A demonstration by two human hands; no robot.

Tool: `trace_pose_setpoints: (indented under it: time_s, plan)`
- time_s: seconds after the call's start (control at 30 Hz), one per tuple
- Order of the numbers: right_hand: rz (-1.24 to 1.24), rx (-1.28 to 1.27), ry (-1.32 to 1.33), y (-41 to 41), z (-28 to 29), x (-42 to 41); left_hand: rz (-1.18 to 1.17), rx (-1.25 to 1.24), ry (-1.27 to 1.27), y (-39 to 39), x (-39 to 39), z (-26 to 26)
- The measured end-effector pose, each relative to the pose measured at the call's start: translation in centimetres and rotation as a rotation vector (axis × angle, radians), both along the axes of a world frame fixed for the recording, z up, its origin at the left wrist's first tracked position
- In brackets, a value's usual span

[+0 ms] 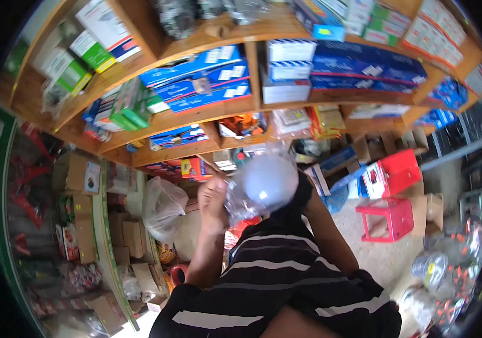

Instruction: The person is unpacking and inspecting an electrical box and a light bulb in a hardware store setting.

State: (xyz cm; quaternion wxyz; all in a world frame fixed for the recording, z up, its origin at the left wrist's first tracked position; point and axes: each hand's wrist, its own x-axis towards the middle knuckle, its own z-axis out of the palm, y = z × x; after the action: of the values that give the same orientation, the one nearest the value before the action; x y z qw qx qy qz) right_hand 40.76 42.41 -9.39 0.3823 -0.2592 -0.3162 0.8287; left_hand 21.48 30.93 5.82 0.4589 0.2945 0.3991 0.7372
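Note:
My left hand (pixel 213 205) grips the left side of a clear plastic bag (pixel 237 203) in front of my chest. Inside the bag is a smooth, round, pale grey thing (pixel 270 179), perhaps a lamp globe; blur and glare keep its kind unclear. My right forearm (pixel 329 232) reaches up to the right side of the round thing. Something dark (pixel 302 192) covers the wrist area there, and my right hand's fingers are hidden, so its hold cannot be made out.
Wooden shelves (pixel 207 114) with blue boxes (pixel 207 80) and green boxes (pixel 133 105) stand ahead. On the right floor are a red plastic stool (pixel 386 219), an open red carton (pixel 393 173) and plastic-wrapped goods (pixel 448 274). A translucent bag (pixel 165 207) sits at left, beside a side shelf (pixel 114 253).

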Motion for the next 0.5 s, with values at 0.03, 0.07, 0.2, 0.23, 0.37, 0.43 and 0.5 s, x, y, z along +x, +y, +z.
trace_pose_setpoints:
  time_s: [0.03,0.07,0.2,0.23,0.37,0.43,0.5]
  plan:
    - [0.099,-0.016,0.009,0.2,-0.5,-0.4,-0.067,0.072,0.032,-0.8,-0.7,0.2]
    - [0.191,-0.194,0.085,0.2,-1.0,-0.8,-0.09,-0.005,0.065,-1.4,-1.0,0.2]
    - [0.453,-0.416,0.154,0.1,-2.3,-3.0,-0.287,0.246,0.01,-2.0,-2.5,0.1]
    - [0.475,-0.417,0.154,0.1,-2.5,-3.6,-0.253,0.277,-0.004,-2.0,-3.0,0.2]
    - [0.509,-0.404,0.129,0.3,-3.1,-5.6,0.099,0.235,-0.003,-3.0,-6.5,2.0]
    - [0.514,-0.393,0.11,0.9,-3.0,-6.1,0.412,0.312,-0.103,-3.6,-10.1,3.7]
    - [0.496,-0.371,0.093,2.0,-2.7,-6.3,0.454,0.493,-0.088,-5.2,-14.9,5.8]
